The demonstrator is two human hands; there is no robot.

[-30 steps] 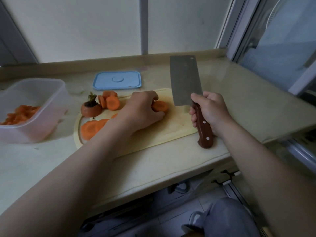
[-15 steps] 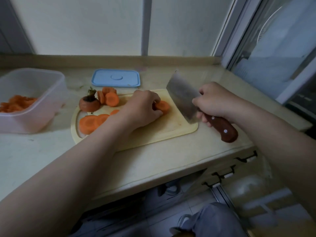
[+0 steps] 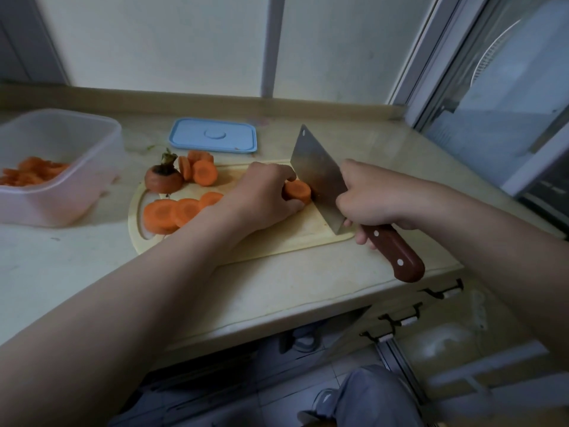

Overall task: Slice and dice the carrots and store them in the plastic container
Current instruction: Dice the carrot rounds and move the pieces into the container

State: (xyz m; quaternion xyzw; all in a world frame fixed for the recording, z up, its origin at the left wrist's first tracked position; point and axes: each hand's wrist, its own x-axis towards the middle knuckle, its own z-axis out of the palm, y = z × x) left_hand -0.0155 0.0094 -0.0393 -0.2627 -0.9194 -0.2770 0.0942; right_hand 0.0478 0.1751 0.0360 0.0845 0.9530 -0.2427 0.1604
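Countertop (image 3: 308, 288), cutting board (image 3: 292, 238): cleaver (image 3: 317, 177), raised a second earlier, is set against the carrot piece (image 3: 298, 191) held by the left hand (image 3: 261, 195); handle gripped by the right hand (image 3: 369, 195). Another slice is judged imminent; plastic container (image 3: 61, 198) at nine o'clock.

Readable text: none anywhere in this view.
Cleaver blade (image 3: 314, 171): bare steel, no brand or stamp legible.
Blue lid (image 3: 212, 138): a raised round shape in the middle, no lettering legible.
Plastic container (image 3: 61, 195): cloudy wall, no label or number legible.
Wooden cutting board (image 3: 292, 238): no mark legible.
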